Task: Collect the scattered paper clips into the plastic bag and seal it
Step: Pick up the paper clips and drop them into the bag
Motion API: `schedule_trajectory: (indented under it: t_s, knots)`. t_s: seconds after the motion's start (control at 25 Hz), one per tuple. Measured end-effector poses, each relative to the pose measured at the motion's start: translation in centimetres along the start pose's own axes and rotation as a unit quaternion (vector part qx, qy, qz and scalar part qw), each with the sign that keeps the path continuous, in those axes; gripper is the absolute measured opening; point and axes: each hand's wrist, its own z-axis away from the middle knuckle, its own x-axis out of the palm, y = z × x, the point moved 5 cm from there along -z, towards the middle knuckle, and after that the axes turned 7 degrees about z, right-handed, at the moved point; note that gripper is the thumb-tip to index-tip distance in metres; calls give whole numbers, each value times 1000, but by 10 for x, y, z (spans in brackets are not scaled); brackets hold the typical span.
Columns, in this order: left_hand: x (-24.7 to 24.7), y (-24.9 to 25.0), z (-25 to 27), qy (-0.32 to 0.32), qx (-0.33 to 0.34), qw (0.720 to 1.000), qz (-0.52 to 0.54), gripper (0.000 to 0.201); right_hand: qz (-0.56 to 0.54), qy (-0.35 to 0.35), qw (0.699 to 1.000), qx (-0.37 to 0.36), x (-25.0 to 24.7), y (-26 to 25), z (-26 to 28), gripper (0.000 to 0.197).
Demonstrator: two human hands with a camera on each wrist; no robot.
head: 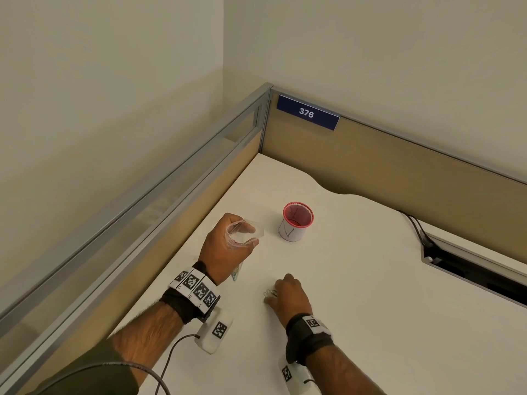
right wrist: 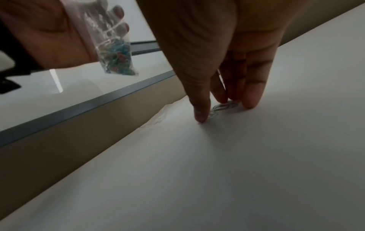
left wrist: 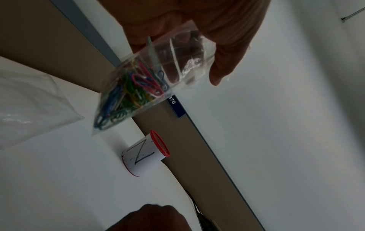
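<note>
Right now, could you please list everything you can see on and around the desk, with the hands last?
plastic bag: one, clear, held up over the desk, mouth open.
paper clips in bag: many, mixed colours, at the bag's bottom.
loose paper clips: a few, pale, on the desk between the right fingers.
cup: one, white with red rim, upright on the desk.
desk: one, white.
sign: one, blue, reads 376, on the partition.
cable: black, far right of desk.
left hand: holds the bag.
right hand: fingertips on desk, gathering clips.
</note>
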Motion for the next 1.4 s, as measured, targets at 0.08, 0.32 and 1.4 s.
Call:
schedule_trajectory:
  t_s: [0.08, 0.32, 1.4]
  knots:
    - [3, 0, 1, -5, -2, 1000, -3, 35, 19, 8, 1000, -5, 2, -6, -1, 25]
    - [4, 2, 1, -3, 5, 1000, -4, 35, 48, 18, 998, -23, -1, -12, -1, 20]
    - [31, 7, 1, -23, 9, 999, -25, 40, 78, 201, 943, -252, -211, -92, 52, 19]
